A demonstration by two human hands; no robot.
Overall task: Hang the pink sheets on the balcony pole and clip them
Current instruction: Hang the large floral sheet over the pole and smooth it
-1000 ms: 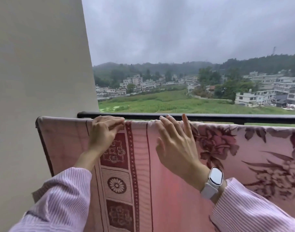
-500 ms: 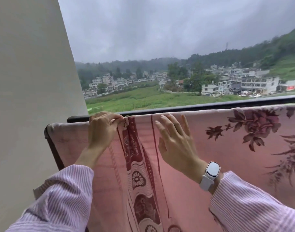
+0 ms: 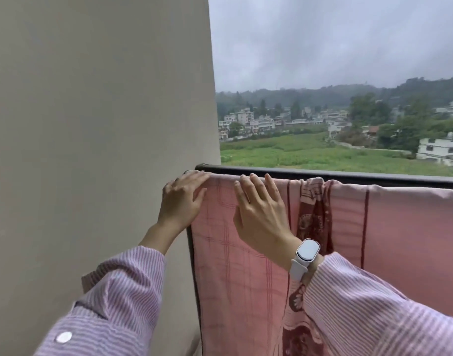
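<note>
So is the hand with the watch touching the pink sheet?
Touching. The head view shows the right hand lying flat against the pink sheet, fingertips at its top edge.

Place: home balcony, high up.
Left of the hands: plain wall [image 3: 91, 124].
At fingertips: dark railing [image 3: 348, 176], pink sheet [image 3: 400, 240] draped over.
Beyond: green field [image 3: 297, 152], village houses [image 3: 246, 122].

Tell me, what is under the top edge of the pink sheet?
The sheet drapes over the black pole, which shows only behind its top fold. Both the left hand and right hand rest there. The covered pole and any clips cannot be seen.
</note>
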